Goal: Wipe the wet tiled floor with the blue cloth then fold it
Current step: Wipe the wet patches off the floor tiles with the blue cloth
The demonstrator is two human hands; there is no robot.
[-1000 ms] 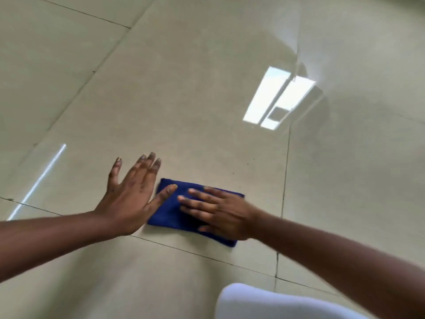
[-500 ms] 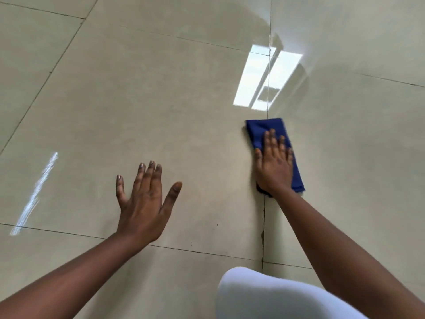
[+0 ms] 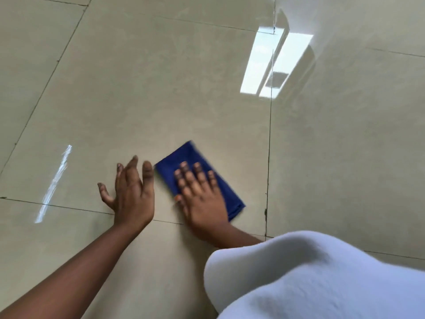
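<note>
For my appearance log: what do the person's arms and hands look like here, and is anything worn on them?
Both forearms are bare, with no sleeves, gloves, watch or rings visible on the left hand or right hand. Fingernails look short. A white garment shows bottom right.

Right hand [image 3: 202, 199] presses flat on the folded blue cloth [image 3: 220, 180]; left hand [image 3: 132, 192], fingers spread, at its 9 o'clock on the tiled floor [image 3: 161, 88].

Super glossy beige floor tiles [image 3: 161, 88], polished smooth, mirror-bright window reflection [image 3: 273, 65] up at 1 o'clock, thin dark grout lines. Soft matt blue cloth [image 3: 220, 187], folded, slightly fuzzy weave. White knit-looking fabric [image 3: 322, 279] at 5 o'clock, matt too.
</note>
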